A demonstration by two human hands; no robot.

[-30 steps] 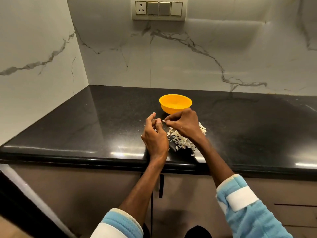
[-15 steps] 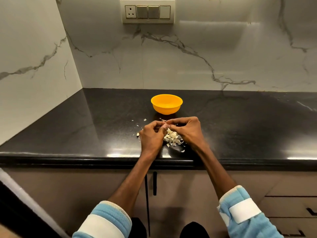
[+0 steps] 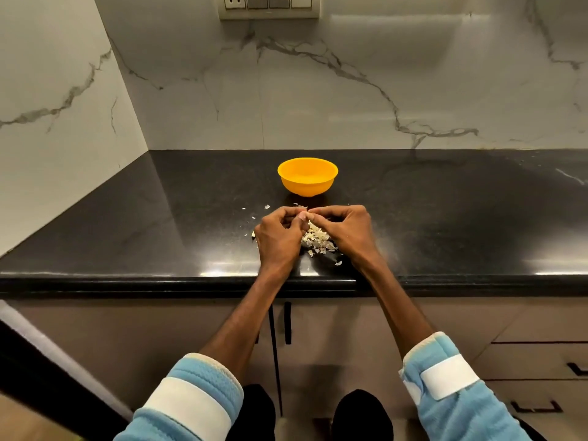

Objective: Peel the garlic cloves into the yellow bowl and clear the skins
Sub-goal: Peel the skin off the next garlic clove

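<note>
Both busy: left hand (image 3: 280, 238) and right hand (image 3: 345, 230) are pinching one small pale garlic clove (image 3: 303, 215); round yellow plastic bowl (image 3: 307, 179) is sitting near, twelve o'clock.

The bowl (image 3: 307, 176) is set on the counter (image 3: 159, 218). The skins (image 3: 316, 238) are heaped before it, between left hand (image 3: 278, 237) and right hand (image 3: 345, 229).

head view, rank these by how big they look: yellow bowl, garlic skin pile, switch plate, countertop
1. countertop
2. yellow bowl and switch plate look alike; the plate is cropped at the top edge, so they are left unranked
3. garlic skin pile, partly hidden
</note>
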